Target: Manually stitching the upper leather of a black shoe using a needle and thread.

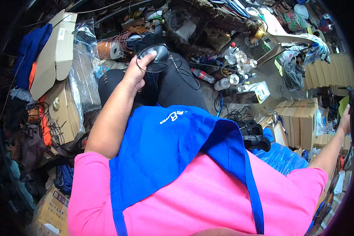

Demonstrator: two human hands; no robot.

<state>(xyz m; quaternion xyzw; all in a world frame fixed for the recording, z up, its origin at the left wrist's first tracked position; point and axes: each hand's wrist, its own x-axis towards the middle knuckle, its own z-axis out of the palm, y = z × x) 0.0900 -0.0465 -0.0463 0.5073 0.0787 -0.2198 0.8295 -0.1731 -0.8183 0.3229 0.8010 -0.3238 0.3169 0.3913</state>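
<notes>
My left hand [137,71] is closed around a smooth, rounded black shoe [159,53] above my knees, thumb on top. A thin black cord [156,71] loops from the hand across the shoe and onto my dark trousers [181,88]. The rest of the shoe is lost against the dark clothing. Far out to the right, my right arm is stretched, and my right hand [345,122] is at the picture's rim beside a yellow-green piece [343,104]. Its fingers run into the dark edge, so their grip is hidden. A blue apron [165,141] covers my lap.
Several bottles [222,83] stand on the floor ahead, beside a lying red-labelled bottle [203,75]. Cardboard boxes [299,122] are stacked right; cardboard sheets [53,59] lean left. An orange-brown spool [109,49] lies ahead left. Black sandals [256,142] lie by blue plastic [281,157].
</notes>
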